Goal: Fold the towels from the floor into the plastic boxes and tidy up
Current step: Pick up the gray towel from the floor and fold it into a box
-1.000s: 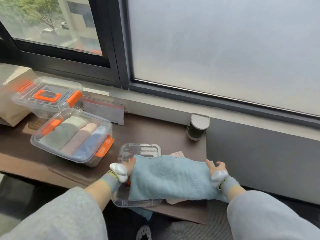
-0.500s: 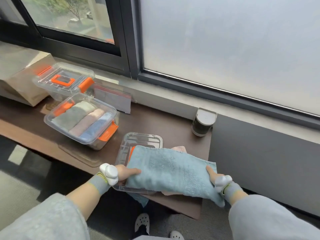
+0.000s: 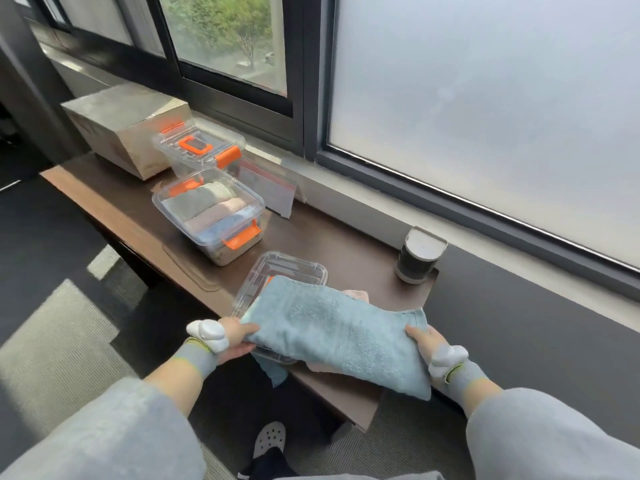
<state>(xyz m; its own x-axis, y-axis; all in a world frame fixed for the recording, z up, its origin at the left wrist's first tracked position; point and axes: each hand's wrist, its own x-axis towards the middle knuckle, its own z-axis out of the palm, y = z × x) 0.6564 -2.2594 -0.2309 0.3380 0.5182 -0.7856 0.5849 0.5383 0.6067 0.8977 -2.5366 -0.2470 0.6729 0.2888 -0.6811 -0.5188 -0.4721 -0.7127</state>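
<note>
Head view: the left hand [image 3: 235, 337] pinches the left end of the blue towel [image 3: 339, 330] and the right hand [image 3: 427, 341] grips its right end. The towel lies folded across the near end of the bench [image 3: 329, 244], over a clear lid [image 3: 287, 271] and a pink towel [image 3: 356, 294]. Farther left, an open box [image 3: 207, 209] holds three rolled towels, with a closed box [image 3: 199, 148] beyond it.

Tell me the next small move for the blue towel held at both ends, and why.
Probably bring the right hand across to the left hand, folding the blue towel in half. Both hands pinch its short ends, it lies long across the clear lid, and the towels in the open box are more compact.
</note>
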